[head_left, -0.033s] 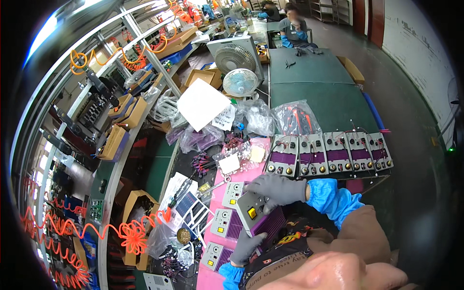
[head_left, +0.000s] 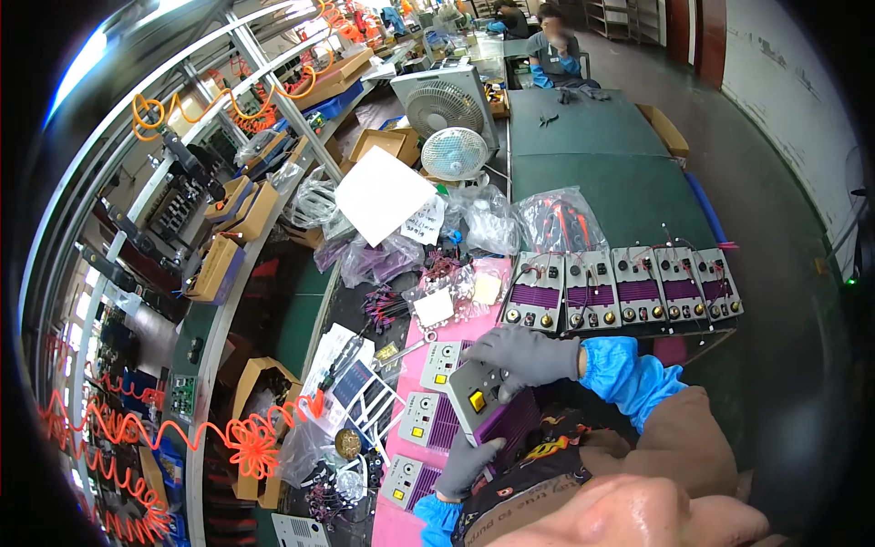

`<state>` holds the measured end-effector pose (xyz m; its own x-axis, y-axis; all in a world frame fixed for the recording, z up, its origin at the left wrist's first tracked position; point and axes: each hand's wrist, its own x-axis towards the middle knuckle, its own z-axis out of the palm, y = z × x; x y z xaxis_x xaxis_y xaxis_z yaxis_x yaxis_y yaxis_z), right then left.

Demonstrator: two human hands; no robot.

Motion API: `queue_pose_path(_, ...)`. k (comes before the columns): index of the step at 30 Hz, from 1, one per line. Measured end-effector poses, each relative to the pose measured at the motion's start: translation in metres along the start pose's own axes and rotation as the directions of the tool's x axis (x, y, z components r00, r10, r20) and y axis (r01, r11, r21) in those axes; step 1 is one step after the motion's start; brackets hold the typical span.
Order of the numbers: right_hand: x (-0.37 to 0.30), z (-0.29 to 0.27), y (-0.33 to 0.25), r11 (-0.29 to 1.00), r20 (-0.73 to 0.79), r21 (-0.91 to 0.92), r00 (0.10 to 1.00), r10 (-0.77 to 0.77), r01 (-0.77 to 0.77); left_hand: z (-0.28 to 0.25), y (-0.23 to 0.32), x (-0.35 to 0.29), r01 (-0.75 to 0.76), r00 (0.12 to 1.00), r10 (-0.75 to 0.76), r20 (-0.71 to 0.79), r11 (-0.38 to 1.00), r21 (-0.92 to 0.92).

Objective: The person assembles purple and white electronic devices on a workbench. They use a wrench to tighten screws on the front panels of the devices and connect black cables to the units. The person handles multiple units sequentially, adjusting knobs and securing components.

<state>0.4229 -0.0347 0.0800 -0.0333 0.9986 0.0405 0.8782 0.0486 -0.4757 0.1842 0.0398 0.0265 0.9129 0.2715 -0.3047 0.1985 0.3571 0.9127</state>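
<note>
A boxy device [head_left: 477,397] with a grey end panel, a yellow rocker switch and a ribbed purple body is tilted between my hands, close to my body. My right hand [head_left: 529,356], in a grey glove with a blue sleeve cover, grips its upper end, the fingers bent over the panel. At the lower end, my gloved left hand [head_left: 468,467] holds the side, thumb extended. Beside it on the pink mat [head_left: 396,527] sit three similar purple-and-grey devices [head_left: 421,432]. The held device's far side is hidden.
Several purple devices with wires [head_left: 588,290] stand in a row to the right. Past them are a clear bag with red-and-black leads [head_left: 558,221] and a fan [head_left: 453,155]. A wrench [head_left: 407,349], papers and wire bundles lie left of the mat. Orange coiled hoses [head_left: 251,447] hang left.
</note>
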Motion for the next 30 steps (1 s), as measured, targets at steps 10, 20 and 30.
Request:
queue_pose_path(10,-0.003,0.022,0.005,0.997,-0.138,-0.074,0.990,0.026,-0.037,-0.003,-0.004,0.004,0.031,0.999,-0.029,0.035,0.998,-0.057)
queue_pose_path(20,-0.005,0.017,0.004,0.987,-0.103,-0.152,0.994,0.035,-0.050,-0.006,-0.012,0.009,0.025,0.999,-0.022,0.046,0.998,-0.058)
queue_pose_path(30,-0.001,0.014,-0.003,0.974,-0.081,-0.221,0.996,0.036,-0.053,-0.006,-0.012,0.007,0.004,0.999,-0.002,0.032,0.997,-0.074)
